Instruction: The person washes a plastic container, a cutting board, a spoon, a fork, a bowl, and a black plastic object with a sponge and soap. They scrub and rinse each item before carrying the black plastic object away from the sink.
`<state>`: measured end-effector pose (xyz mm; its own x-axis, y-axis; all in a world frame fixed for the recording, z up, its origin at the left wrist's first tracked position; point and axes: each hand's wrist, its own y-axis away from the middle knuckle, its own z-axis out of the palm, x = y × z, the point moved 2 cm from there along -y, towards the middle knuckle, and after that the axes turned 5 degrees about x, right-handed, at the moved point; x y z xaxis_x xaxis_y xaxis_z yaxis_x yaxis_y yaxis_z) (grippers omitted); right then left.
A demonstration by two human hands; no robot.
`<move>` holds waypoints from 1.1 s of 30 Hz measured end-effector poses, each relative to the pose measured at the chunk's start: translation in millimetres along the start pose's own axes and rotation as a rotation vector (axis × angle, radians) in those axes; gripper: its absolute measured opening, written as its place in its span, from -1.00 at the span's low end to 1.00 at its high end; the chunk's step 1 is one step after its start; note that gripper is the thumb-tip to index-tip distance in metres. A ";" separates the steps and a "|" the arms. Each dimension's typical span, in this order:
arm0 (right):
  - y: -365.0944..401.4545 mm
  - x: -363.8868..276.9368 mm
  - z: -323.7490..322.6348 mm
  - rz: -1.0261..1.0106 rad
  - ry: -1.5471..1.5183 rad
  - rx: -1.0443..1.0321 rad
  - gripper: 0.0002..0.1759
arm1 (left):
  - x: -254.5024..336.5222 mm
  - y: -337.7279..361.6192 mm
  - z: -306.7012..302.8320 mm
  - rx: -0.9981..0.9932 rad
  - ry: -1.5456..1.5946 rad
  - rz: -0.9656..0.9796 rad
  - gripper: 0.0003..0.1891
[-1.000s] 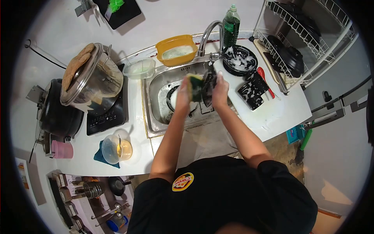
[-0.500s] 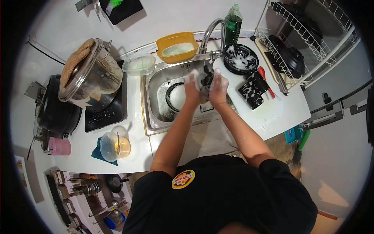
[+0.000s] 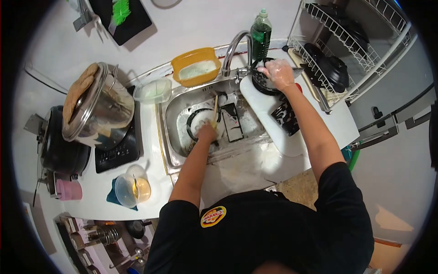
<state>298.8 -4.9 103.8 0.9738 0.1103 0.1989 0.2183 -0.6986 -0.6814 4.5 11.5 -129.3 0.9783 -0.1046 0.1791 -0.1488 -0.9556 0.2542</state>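
My left hand (image 3: 207, 131) reaches down into the sink, over a black-rimmed round dish (image 3: 189, 125) with white suds in it. Something yellow (image 3: 213, 123) shows at its fingers, and a light-coloured stick (image 3: 216, 104) rises beside it; the fingertips are hard to make out. My soapy right hand (image 3: 279, 73) is over a foamy round black pan (image 3: 264, 84) on the right counter, its fingers curled; what they grip, if anything, is hidden. A black rectangular thing (image 3: 232, 122) with foam lies in the sink. A suds-spotted black piece (image 3: 286, 119) lies below my right hand.
A faucet (image 3: 237, 39) arches over the sink (image 3: 166, 150). Behind it stand a yellow tub (image 3: 197, 81), a clear container (image 3: 153, 91) and a green soap bottle (image 3: 261, 36). A large pot (image 3: 107, 109) stands left, a wire dish rack (image 3: 346, 55) right.
My hands were together over the sink around a dark foamy thing. They have separated: the left moved down into the sink, the right moved to the round pan. The view has shifted slightly.
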 end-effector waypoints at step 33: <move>40.5 -164.8 -0.6 0.657 -1.328 -0.854 -0.72 | 51.0 87.2 -171.2 0.605 0.853 0.397 -0.72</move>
<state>147.1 -51.8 43.9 0.3555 -0.1694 -0.9192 0.1262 -0.9657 0.2268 16.6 -30.1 64.8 0.4227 -0.4307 0.7974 -0.1066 -0.8974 -0.4282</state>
